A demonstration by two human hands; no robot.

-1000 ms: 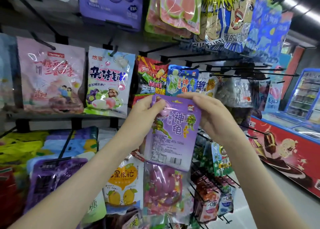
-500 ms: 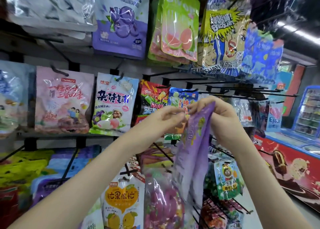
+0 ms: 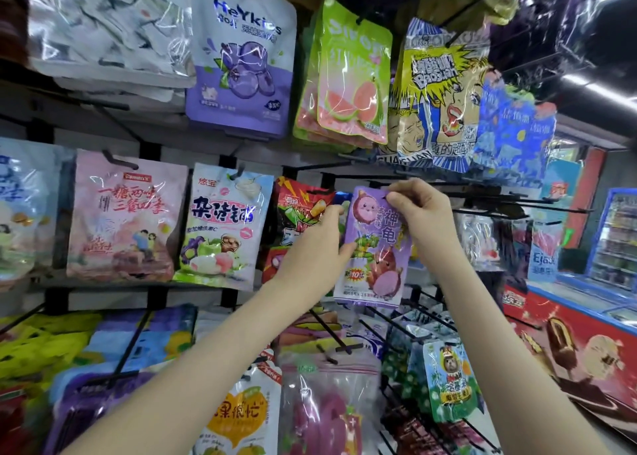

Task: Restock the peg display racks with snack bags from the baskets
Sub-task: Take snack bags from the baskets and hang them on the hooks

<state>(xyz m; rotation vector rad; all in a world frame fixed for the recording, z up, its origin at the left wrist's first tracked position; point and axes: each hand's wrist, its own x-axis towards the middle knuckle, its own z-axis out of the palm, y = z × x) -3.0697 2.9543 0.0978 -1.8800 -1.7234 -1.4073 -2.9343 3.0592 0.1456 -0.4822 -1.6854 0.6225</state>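
Head view: the purple bag (image 3: 374, 248) has turned since half a second ago, when it hung edge-on between the hands. Its printed front now faces the camera, upright and level with the middle row of the rack. The left hand (image 3: 315, 251) pinches its left edge, thumb on the front. The right hand (image 3: 422, 213) pinches the top edge by the hang hole. Whether the hole sits on a peg cannot be told, since bag and fingers hide the peg tip. Just left, a red bag (image 3: 298, 206) hangs partly behind the left hand, then a white bag (image 3: 224, 227) and a pink bag (image 3: 124, 217). Black pegs (image 3: 517, 203) jut out to the right, and a red freezer (image 3: 586, 334) stands at the far right.
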